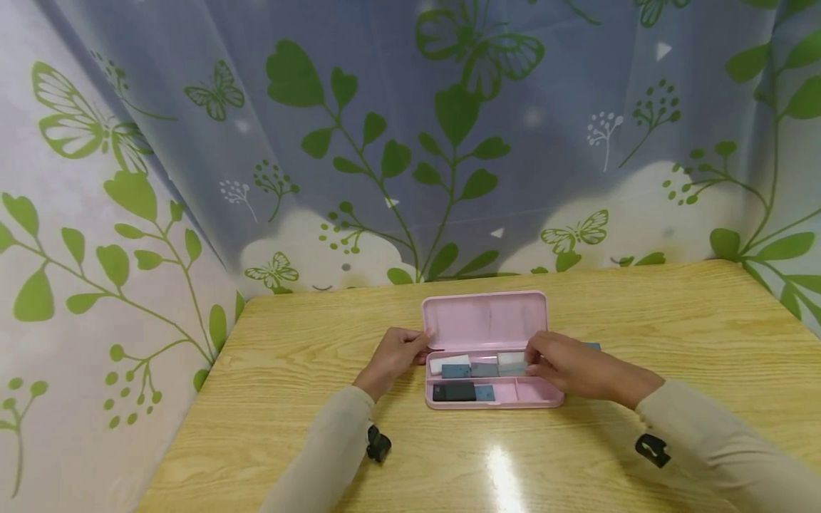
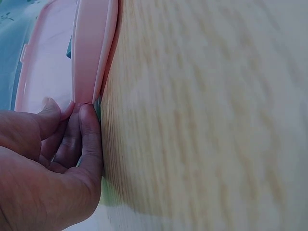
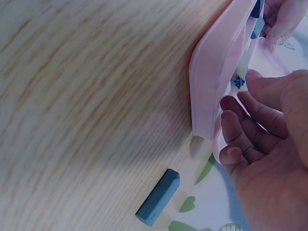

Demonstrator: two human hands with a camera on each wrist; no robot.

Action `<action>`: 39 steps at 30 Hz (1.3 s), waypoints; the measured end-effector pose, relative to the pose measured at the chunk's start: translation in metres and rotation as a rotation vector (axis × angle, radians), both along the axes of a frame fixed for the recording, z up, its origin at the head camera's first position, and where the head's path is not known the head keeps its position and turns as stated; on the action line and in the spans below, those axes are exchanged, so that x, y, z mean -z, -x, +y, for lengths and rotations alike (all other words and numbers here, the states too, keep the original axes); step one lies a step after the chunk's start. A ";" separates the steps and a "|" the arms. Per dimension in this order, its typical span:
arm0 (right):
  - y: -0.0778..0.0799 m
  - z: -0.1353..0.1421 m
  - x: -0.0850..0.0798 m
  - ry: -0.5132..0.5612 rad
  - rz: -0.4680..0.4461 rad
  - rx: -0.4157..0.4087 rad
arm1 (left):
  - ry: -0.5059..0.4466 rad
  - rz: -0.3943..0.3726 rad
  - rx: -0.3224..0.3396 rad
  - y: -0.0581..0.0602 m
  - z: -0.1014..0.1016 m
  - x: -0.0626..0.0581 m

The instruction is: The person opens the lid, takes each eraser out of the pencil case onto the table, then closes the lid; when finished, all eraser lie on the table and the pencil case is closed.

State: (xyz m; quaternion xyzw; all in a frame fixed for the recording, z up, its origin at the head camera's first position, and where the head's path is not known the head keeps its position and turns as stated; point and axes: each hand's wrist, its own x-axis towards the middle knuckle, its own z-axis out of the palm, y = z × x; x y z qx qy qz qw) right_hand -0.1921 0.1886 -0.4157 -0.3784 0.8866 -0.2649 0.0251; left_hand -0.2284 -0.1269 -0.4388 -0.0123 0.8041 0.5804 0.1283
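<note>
Where left hand (image 1: 395,356) pinches: pink case (image 1: 484,322), left end
Right hand (image 1: 574,365): fingers curled; cannot tell if holding
Blue block (image 3: 159,197): whole only in right-wrist view

An open case (image 1: 494,405) lies on the desk (image 1: 308,356), its lid (image 1: 485,318) behind the tray. Blocks (image 1: 456,370) fill much of the back compartment; more sit left in the front. The left hand (image 1: 399,353) is at the lid's left corner, the right hand (image 1: 571,363) over the tray's right end. Right of the case lies a loose block (image 3: 159,196); behind the desk, a curtain (image 1: 449,142).
</note>
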 end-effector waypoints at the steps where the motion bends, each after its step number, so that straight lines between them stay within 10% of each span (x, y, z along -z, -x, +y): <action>1: 0.000 0.000 0.000 0.002 -0.005 0.003 | -0.001 0.001 0.000 0.000 0.000 0.000; 39: 0.004 -0.008 -0.003 0.228 -0.258 0.073 | -0.018 0.012 0.024 0.001 -0.002 0.002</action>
